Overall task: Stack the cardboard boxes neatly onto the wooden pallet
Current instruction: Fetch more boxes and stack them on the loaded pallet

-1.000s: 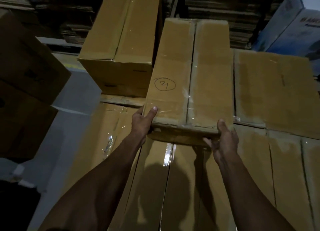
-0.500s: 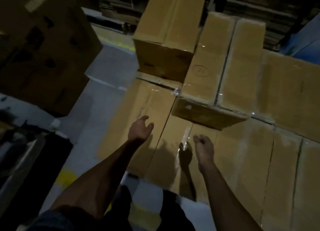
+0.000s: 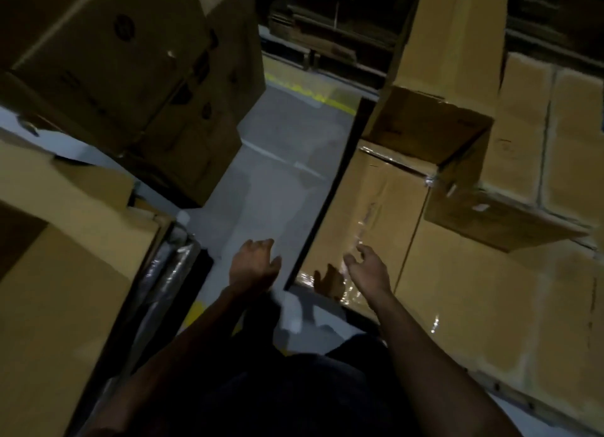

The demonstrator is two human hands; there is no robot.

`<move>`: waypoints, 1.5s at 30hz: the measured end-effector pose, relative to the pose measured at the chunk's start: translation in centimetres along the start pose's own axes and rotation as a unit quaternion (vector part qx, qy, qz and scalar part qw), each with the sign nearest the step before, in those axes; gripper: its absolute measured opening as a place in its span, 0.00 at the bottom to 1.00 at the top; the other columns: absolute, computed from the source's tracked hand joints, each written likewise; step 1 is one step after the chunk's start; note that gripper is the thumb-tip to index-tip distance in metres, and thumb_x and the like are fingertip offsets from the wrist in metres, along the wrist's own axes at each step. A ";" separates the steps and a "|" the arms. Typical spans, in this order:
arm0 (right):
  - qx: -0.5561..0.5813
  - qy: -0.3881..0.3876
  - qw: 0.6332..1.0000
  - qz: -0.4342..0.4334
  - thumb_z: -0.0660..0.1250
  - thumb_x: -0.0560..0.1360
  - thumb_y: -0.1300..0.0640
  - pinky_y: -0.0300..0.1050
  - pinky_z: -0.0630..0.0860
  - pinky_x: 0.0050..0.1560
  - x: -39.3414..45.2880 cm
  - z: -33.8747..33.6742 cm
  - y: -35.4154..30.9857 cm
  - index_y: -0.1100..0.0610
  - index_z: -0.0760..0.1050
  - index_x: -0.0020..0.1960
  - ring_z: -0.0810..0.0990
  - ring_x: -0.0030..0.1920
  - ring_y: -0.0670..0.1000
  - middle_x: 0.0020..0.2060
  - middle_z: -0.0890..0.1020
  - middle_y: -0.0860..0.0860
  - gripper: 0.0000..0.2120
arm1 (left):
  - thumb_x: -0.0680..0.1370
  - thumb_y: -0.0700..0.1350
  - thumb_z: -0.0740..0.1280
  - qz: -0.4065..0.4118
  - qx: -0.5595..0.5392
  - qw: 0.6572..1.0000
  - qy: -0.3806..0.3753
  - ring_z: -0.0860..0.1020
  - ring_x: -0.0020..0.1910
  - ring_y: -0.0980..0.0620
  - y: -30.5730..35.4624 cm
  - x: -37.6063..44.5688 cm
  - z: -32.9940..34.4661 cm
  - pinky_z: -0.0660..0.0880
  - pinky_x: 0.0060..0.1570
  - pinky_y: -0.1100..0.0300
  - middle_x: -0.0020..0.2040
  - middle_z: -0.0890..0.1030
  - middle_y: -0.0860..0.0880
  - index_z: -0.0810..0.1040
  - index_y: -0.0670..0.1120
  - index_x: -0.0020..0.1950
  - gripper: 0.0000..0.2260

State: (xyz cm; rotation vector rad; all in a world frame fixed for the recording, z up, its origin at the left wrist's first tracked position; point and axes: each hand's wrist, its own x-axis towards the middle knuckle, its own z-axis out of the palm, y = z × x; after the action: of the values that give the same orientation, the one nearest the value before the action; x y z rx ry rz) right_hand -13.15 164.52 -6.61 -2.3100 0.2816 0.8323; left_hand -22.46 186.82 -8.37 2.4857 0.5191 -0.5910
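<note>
Left hand over floor, right hand above stacked boxes; both loosely spread, holding nothing.

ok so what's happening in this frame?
A person is stacking cardboard boxes. Both hands are empty right now: the left hand hangs open over the grey floor, the right hand open above the lower layer of boxes. A box sits on top of that layer at right. More boxes are piled at left.
</note>
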 end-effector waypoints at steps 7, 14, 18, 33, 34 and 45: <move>-0.006 0.007 1.000 -0.002 0.63 0.79 0.46 0.49 0.70 0.67 -1.1 4.2 -7.8 0.52 0.67 0.75 0.73 0.69 0.58 0.71 0.73 0.55 0.26 | 0.73 0.59 0.50 0.032 0.019 0.998 0.059 0.79 0.52 0.33 -5.0 0.4 -9.7 0.75 0.55 0.47 0.54 0.82 0.35 0.78 0.35 0.61 0.34; 0.041 0.046 0.998 0.003 0.63 0.80 0.47 0.46 0.70 0.63 2.7 4.0 -13.6 0.54 0.68 0.74 0.74 0.68 0.59 0.70 0.74 0.56 0.25 | 0.76 0.59 0.50 0.047 0.041 0.997 0.049 0.68 0.70 0.42 -3.2 6.3 -15.9 0.61 0.69 0.57 0.70 0.73 0.42 0.69 0.41 0.73 0.32; 0.089 0.075 0.993 0.032 0.63 0.80 0.47 0.46 0.69 0.63 7.6 2.4 -16.5 0.55 0.67 0.75 0.73 0.68 0.59 0.71 0.73 0.57 0.25 | 0.81 0.55 0.54 0.092 0.086 0.991 0.039 0.66 0.73 0.43 -1.1 13.6 -18.4 0.58 0.72 0.57 0.73 0.71 0.43 0.66 0.42 0.75 0.26; 0.240 0.227 0.925 0.186 0.63 0.80 0.48 0.49 0.69 0.65 25.9 -12.1 -25.5 0.55 0.69 0.74 0.73 0.68 0.60 0.69 0.74 0.57 0.24 | 0.83 0.51 0.58 0.296 0.186 0.935 -0.060 0.67 0.72 0.43 20.2 45.7 -29.1 0.66 0.66 0.54 0.73 0.70 0.41 0.65 0.42 0.76 0.23; 0.244 0.233 0.921 0.197 0.63 0.80 0.49 0.49 0.69 0.65 26.4 -12.7 -26.0 0.55 0.68 0.74 0.72 0.69 0.60 0.70 0.74 0.57 0.24 | 0.83 0.51 0.59 0.305 0.188 0.931 -0.067 0.68 0.71 0.42 21.5 47.1 -29.4 0.67 0.65 0.53 0.72 0.71 0.41 0.66 0.42 0.75 0.22; 0.301 0.320 0.837 0.327 0.64 0.79 0.47 0.50 0.72 0.63 34.1 -16.2 -30.6 0.59 0.71 0.71 0.76 0.65 0.59 0.66 0.77 0.58 0.25 | 0.83 0.52 0.59 0.481 0.288 0.812 -0.163 0.67 0.72 0.43 33.5 62.3 -30.3 0.70 0.66 0.52 0.71 0.72 0.43 0.68 0.43 0.74 0.22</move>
State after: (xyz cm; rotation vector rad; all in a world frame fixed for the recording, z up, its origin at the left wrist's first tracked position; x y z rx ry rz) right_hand 33.41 177.91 -3.08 -1.7834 1.4647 0.1496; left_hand 54.14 192.52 -3.06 2.6209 -1.1706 -0.7617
